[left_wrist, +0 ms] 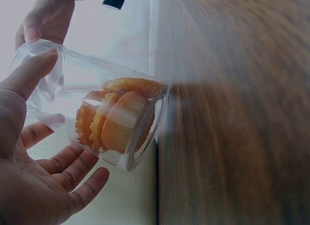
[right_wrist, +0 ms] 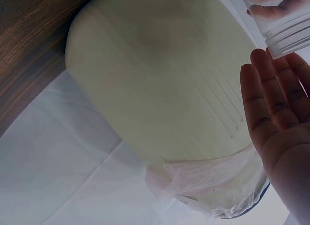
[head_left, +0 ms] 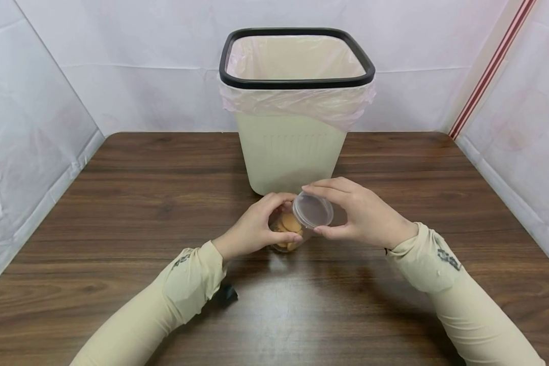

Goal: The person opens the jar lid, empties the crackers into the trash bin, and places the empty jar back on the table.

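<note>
My left hand (head_left: 255, 224) grips a clear plastic jar (left_wrist: 92, 65) around its side, thumb on one side and fingers on the other. Several orange-brown biscuits (left_wrist: 121, 118), some with wavy edges, are gathered near the jar's base. The jar leans, and its base edge is at or just above the tabletop. At the mouth, my right hand (head_left: 363, 211) pinches the round translucent lid (head_left: 313, 210) by its rim between thumb and fingers. Whether the lid is seated or loose I cannot tell. In the right wrist view only the jar's ridged top end shows.
Just behind the hands stands a tall cream bin (head_left: 293, 147) with a black rim (head_left: 297, 84) and a thin pinkish liner (head_left: 302, 104). A small black object (head_left: 227, 294) shows beside the left sleeve. The dark wooden table (head_left: 132, 203) is bordered by white sheeting.
</note>
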`<state>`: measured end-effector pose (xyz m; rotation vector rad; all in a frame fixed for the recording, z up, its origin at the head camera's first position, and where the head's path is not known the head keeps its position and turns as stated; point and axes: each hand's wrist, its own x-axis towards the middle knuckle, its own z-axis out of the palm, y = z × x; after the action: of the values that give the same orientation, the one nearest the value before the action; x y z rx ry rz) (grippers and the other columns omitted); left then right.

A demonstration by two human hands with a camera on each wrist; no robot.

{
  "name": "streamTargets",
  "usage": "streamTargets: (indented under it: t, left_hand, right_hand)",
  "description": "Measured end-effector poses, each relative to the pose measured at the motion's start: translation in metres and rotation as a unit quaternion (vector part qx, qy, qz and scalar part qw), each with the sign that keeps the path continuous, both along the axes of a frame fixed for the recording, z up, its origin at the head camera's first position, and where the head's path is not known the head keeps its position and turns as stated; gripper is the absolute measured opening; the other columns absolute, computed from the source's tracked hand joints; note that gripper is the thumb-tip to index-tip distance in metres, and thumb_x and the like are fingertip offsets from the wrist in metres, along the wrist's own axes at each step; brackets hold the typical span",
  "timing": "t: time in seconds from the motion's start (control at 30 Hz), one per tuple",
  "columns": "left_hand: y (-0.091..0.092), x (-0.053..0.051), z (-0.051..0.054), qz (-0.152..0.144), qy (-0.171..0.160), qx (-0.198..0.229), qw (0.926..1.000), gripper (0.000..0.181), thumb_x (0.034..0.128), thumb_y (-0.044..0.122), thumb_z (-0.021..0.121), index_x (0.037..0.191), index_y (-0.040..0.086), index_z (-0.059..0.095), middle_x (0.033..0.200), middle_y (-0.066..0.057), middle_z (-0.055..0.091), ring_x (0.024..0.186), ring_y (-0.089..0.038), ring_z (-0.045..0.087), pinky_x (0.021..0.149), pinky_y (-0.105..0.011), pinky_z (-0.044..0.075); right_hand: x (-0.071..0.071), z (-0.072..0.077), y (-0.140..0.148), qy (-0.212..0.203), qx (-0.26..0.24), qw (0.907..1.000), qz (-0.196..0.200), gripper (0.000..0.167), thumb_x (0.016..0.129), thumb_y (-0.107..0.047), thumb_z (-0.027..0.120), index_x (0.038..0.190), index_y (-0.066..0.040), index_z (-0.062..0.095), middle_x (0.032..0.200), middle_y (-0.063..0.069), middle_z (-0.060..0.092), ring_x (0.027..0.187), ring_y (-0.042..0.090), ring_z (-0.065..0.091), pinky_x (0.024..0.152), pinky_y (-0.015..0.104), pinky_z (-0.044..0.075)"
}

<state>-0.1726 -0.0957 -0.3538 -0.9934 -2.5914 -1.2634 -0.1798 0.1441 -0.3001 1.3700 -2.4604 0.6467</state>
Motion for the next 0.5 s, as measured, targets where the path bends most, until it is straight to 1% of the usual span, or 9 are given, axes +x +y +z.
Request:
streamTargets:
  t: [0.17,0.3,0.5]
  left_hand:
    - [-0.0001,-0.0006,0.0000,-0.001,-0.001,-0.007,1.0000,0.065,0.0741,0.024,0.084,0.130,0.009,0.054,0.115,-0.005,0.060,0.106,-0.017,0.053,0.095,-0.037,0.047]
    - [0.0001,-0.0007,-0.0001,-0.003,0.004,-0.009,1.0000,0.064,0.0747,0.023,0.083,0.130,0.009,0.054,0.114,-0.005,0.060,0.105,-0.016,0.054,0.094,-0.036,0.047]
    - [0.0005,-0.0001,0.0012,-0.002,-0.004,-0.008,1.0000,0.064,0.0750,0.024,0.083,0.130,0.009,0.054,0.114,-0.005,0.060,0.105,-0.016,0.053,0.094,-0.036,0.047]
  right_hand:
    - [-0.0008,0.0001,0.0012,0.006,-0.002,0.9999,0.013,0.064,0.074,-0.021,0.080,0.132,-0.008,0.057,0.129,0.005,0.061,0.115,0.020,0.057,0.094,0.036,0.049]
    - [-0.0009,0.0004,0.0015,0.015,-0.006,0.9996,0.022,0.065,0.073,-0.021,0.081,0.132,-0.007,0.057,0.129,0.006,0.061,0.116,0.021,0.057,0.095,0.037,0.048]
    - [-0.0012,0.0004,0.0015,0.022,-0.007,0.9993,0.030,0.065,0.074,-0.024,0.081,0.131,-0.006,0.057,0.130,0.007,0.060,0.118,0.022,0.055,0.099,0.037,0.046]
